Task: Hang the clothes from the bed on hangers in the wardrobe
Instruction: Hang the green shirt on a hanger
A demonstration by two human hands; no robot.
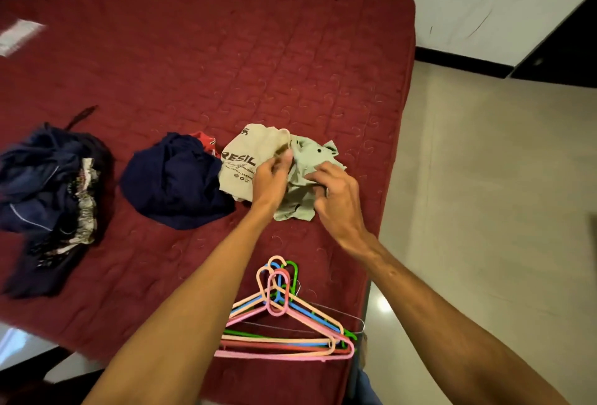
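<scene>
A crumpled pale green shirt [302,197] lies near the right edge of the dark red bed [200,58]. My left hand [269,178] pinches its upper left fold and my right hand [336,194] clutches its right side. Against it on the left lies a beige printed T-shirt [240,159]. Further left sits a navy garment [176,183] with a bit of red cloth [203,139] behind it. A heap of dark blue and patterned clothes [48,191] fills the far left. A stack of coloured plastic hangers [284,324] lies at the bed's near edge, under my arms.
The bed's right edge drops to a beige tiled floor [484,194]. A white wall with black skirting [468,58] runs behind it. A dark opening [565,49] stands at the far right. A white paper or cloth [17,36] lies on the bed's far left.
</scene>
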